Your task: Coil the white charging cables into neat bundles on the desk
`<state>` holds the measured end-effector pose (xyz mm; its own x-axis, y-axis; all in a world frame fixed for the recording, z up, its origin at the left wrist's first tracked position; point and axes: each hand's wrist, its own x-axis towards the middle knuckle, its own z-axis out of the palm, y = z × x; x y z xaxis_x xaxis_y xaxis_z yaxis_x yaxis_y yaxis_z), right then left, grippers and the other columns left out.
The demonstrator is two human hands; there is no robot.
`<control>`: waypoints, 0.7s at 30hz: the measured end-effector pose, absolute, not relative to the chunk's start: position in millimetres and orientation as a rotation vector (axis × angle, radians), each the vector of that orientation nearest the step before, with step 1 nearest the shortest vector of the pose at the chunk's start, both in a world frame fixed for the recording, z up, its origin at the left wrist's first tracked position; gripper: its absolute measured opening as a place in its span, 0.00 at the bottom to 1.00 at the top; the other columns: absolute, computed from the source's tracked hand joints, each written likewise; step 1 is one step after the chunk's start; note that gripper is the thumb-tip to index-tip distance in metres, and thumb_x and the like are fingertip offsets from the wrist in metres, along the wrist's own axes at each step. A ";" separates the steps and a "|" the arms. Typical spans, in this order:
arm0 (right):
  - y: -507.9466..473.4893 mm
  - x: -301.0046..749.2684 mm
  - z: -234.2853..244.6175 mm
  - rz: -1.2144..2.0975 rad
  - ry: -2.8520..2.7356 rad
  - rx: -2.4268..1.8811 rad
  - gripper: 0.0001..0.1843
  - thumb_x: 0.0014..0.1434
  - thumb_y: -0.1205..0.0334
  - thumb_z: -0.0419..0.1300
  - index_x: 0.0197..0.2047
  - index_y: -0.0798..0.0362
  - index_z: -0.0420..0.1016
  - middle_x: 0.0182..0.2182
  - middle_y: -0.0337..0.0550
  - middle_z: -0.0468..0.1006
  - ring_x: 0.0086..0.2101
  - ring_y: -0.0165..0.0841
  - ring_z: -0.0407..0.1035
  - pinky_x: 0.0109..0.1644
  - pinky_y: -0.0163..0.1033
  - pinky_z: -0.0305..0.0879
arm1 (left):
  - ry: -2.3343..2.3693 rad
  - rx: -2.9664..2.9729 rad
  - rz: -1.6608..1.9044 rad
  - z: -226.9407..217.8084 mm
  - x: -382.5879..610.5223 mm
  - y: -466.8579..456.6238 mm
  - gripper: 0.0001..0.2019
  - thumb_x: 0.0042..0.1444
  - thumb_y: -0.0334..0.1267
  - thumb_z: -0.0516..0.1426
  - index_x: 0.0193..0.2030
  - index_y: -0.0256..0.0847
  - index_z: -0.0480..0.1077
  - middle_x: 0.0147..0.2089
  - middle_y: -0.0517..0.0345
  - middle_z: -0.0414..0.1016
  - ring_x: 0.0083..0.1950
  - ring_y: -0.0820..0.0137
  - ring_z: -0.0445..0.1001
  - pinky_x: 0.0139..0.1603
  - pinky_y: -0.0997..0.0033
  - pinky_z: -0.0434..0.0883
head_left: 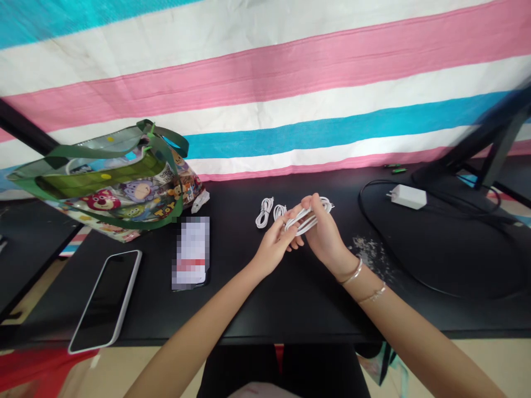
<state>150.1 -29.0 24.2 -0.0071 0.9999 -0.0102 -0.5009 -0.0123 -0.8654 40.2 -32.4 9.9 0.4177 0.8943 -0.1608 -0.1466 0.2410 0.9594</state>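
Observation:
A looped white charging cable [307,222] is held between both hands above the black table. My left hand [276,243] pinches the left side of the loops, thumb on top. My right hand [324,235] grips the right side, its fingers closed round the strands; a connector end sticks out past the fingertips. Just beyond my left hand, a tied white cable bundle [264,213] lies on the table. A second white cable bundle [279,211] beside it is partly hidden by my left hand.
On the left, a cartoon-printed bag [136,188] with green handles stands behind a phone [105,301] and another phone [193,251] with a lit screen. A white charger plug [409,197] and a black cable [384,237] lie right, near scattered pale crumbs [369,254]. Striped sheeting [265,83] hangs behind.

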 end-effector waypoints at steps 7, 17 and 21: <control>-28.4 149.7 25.0 1.414 -0.810 -0.827 0.28 0.43 0.33 0.63 0.27 0.48 0.58 0.18 0.29 0.71 0.13 0.29 0.64 0.10 0.33 0.59 | 0.849 1.152 0.885 7.5 40.7 -32.0 0.24 0.51 0.45 0.61 0.52 0.34 0.69 0.22 0.66 0.65 0.25 0.77 0.64 0.26 0.75 0.60; -28.0 152.1 22.3 1.420 -0.779 -0.859 0.26 0.47 0.35 0.61 0.28 0.47 0.58 0.20 0.31 0.74 0.11 0.28 0.61 0.09 0.34 0.54 | 0.834 1.074 0.845 12.8 40.5 -34.7 0.17 0.49 0.46 0.62 0.43 0.38 0.71 0.22 0.66 0.63 0.24 0.77 0.64 0.26 0.76 0.62; -27.8 152.5 22.7 1.429 -0.759 -0.861 0.25 0.47 0.36 0.61 0.28 0.48 0.58 0.22 0.33 0.75 0.12 0.28 0.62 0.09 0.33 0.53 | 0.824 1.078 0.837 12.0 41.1 -34.9 0.17 0.48 0.49 0.62 0.38 0.37 0.70 0.20 0.67 0.62 0.23 0.78 0.62 0.26 0.76 0.61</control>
<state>152.5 -27.8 22.7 0.0191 0.9980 -0.0610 -0.5085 -0.0429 -0.8600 41.1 -34.9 12.0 0.4447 0.8824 -0.1535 -0.1672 0.2501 0.9537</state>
